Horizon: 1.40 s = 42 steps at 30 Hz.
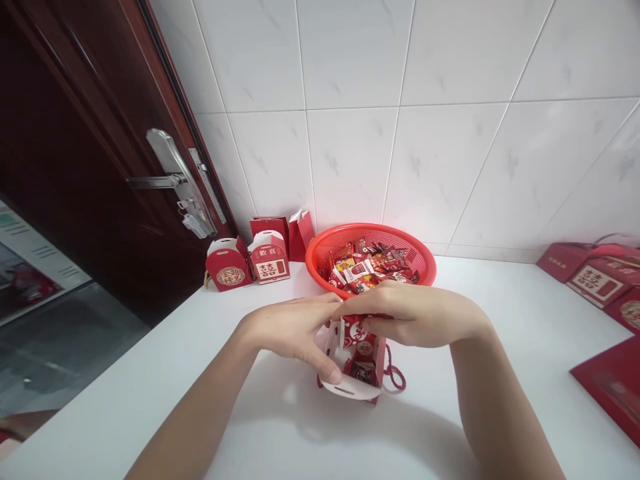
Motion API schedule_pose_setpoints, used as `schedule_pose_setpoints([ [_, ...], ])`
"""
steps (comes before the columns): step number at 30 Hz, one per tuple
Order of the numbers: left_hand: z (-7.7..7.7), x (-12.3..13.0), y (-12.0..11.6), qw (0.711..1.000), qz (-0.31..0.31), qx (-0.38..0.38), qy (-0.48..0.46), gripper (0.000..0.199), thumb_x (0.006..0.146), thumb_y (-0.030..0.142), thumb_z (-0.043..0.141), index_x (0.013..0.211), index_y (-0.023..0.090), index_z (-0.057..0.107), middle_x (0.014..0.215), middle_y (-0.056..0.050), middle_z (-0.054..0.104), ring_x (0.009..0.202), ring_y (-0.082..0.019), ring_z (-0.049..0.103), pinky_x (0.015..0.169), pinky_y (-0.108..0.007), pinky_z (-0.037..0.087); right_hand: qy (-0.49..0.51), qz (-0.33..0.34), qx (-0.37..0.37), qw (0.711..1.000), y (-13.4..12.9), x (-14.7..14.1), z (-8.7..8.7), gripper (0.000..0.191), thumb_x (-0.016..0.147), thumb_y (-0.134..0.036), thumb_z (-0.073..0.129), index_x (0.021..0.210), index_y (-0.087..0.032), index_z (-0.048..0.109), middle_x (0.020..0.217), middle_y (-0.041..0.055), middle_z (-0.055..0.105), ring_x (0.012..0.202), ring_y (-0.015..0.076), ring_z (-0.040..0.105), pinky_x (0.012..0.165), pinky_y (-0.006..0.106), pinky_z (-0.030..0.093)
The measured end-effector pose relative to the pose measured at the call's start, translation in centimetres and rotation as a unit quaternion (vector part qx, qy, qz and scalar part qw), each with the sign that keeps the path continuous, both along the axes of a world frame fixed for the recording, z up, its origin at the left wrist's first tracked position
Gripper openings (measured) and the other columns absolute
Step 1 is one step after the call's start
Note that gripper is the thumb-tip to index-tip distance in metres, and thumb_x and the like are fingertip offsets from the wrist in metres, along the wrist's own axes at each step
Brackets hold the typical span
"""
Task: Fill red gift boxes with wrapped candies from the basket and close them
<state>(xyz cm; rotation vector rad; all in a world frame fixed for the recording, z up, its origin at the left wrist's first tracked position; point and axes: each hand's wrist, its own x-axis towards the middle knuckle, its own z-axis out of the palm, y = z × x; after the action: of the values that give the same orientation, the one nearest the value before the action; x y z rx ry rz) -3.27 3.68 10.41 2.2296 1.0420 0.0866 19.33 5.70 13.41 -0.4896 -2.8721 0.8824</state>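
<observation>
A small red gift box with a white inside stands on the white table, its top flaps spread apart. My left hand grips it, the thumb on the near flap and the fingers toward the far side. Over the opening, the bent fingers of my right hand are on a red candy packet with white print. More wrapped candy lies inside the box. A dark red cord loops out at the box's right side. Right behind my hands sits a red plastic basket holding many wrapped candies.
Two closed red gift boxes and red paper bags stand at the back left. More red boxes are at the right, with a flat red item nearer. A tiled wall bounds the table behind; a brown door stands left.
</observation>
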Motion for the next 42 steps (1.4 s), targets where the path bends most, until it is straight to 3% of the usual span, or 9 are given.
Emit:
schedule_pose_setpoints([
  [4, -0.2, -0.1, 0.1, 1.000, -0.010, 0.011, -0.006, 0.073, 0.067, 0.055, 0.083, 0.131, 0.027, 0.060, 0.123, -0.006, 0.064, 0.116, -0.031, 0.059, 0.097, -0.036, 0.046, 0.000, 0.008, -0.017, 1.000, -0.1, 0.2, 0.0, 0.049, 0.089, 0.000, 0.042, 0.127, -0.019, 0.066, 0.104, 0.0061, 0.075, 0.084, 0.0169, 0.067, 0.072, 0.028, 0.049],
  [9, 0.2, 0.2, 0.0, 1.000, -0.008, -0.016, -0.016, 0.067, 0.067, 0.053, 0.084, 0.124, 0.026, 0.063, 0.121, -0.005, 0.065, 0.116, -0.032, 0.059, 0.095, -0.037, 0.047, 0.031, 0.008, -0.056, 0.998, -0.2, 0.1, 0.4, 0.041, 0.095, -0.005, 0.039, 0.122, -0.017, 0.067, 0.113, 0.0074, 0.074, 0.092, 0.0175, 0.069, 0.081, 0.030, 0.051],
  [13, 0.5, 0.3, -0.2, 0.999, 0.000, -0.036, -0.009, 0.060, 0.068, 0.052, 0.083, 0.117, 0.025, 0.063, 0.120, -0.004, 0.066, 0.115, -0.031, 0.059, 0.092, -0.036, 0.048, 0.111, -0.046, -0.096, 0.988, -0.5, 0.1, 0.8, 0.035, 0.095, -0.009, 0.040, 0.121, -0.019, 0.061, 0.103, 0.0041, 0.075, 0.094, 0.0186, 0.070, 0.081, 0.029, 0.052],
  [19, 0.4, 0.4, -0.1, 1.000, 0.006, -0.020, 0.017, 0.056, 0.066, 0.049, 0.084, 0.111, 0.023, 0.064, 0.116, -0.004, 0.065, 0.109, -0.031, 0.060, 0.087, -0.034, 0.049, 0.167, -0.103, -0.100, 0.976, -0.8, -0.8, 0.7, 0.015, 0.089, -0.010, 0.040, 0.091, -0.021, 0.050, 0.076, -0.0004, 0.070, 0.079, 0.0180, 0.065, 0.071, 0.028, 0.047],
  [22, 0.5, 0.5, -0.2, 0.999, 0.013, -0.022, 0.022, 0.057, 0.065, 0.049, 0.085, 0.111, 0.022, 0.064, 0.112, -0.003, 0.066, 0.104, -0.029, 0.062, 0.083, -0.031, 0.049, 0.167, -0.091, -0.087, 0.978, -0.6, -1.5, 0.2, 0.018, 0.084, -0.005, 0.043, 0.089, -0.022, 0.047, 0.074, -0.0022, 0.067, 0.069, 0.0149, 0.062, 0.061, 0.024, 0.045],
  [27, 0.5, 0.5, -0.3, 0.998, 0.036, -0.007, 0.048, 0.060, 0.064, 0.050, 0.084, 0.113, 0.021, 0.064, 0.108, -0.004, 0.067, 0.096, -0.027, 0.065, 0.074, -0.030, 0.049, 0.148, -0.087, -0.014, 0.985, -0.2, -2.0, -0.5, 0.019, 0.088, -0.005, 0.043, 0.092, -0.020, 0.054, 0.081, -0.0007, 0.067, 0.069, 0.0126, 0.060, 0.061, 0.023, 0.041],
  [32, 0.2, 0.3, -0.2, 1.000, 0.015, -0.010, 0.011, 0.067, 0.065, 0.047, 0.085, 0.124, 0.025, 0.061, 0.119, -0.005, 0.066, 0.105, -0.029, 0.064, 0.080, -0.030, 0.050, 0.069, -0.166, 0.037, 0.983, -0.3, -2.0, -0.7, 0.022, 0.086, -0.004, 0.041, 0.089, -0.020, 0.055, 0.069, -0.0022, 0.061, 0.056, 0.0113, 0.050, 0.053, 0.024, 0.030],
  [37, 0.1, 0.2, -0.1, 0.999, 0.019, -0.010, 0.024, 0.071, 0.065, 0.052, 0.085, 0.126, 0.023, 0.064, 0.121, -0.007, 0.067, 0.109, -0.031, 0.063, 0.086, -0.033, 0.050, 0.052, -0.189, 0.024, 0.980, -0.5, -2.2, -1.4, 0.017, 0.088, -0.008, 0.043, 0.087, -0.021, 0.053, 0.075, -0.0001, 0.060, 0.064, 0.0139, 0.051, 0.054, 0.024, 0.030],
  [42, 0.3, 0.3, -0.1, 0.999, 0.021, -0.015, 0.025, 0.081, 0.065, 0.049, 0.086, 0.137, 0.027, 0.057, 0.136, -0.007, 0.061, 0.122, -0.033, 0.057, 0.098, -0.036, 0.046, 0.054, -0.199, 0.031, 0.978, -0.3, -1.9, -1.4, 0.021, 0.087, -0.009, 0.048, 0.100, -0.022, 0.058, 0.083, 0.0023, 0.064, 0.070, 0.0167, 0.055, 0.058, 0.026, 0.033],
])
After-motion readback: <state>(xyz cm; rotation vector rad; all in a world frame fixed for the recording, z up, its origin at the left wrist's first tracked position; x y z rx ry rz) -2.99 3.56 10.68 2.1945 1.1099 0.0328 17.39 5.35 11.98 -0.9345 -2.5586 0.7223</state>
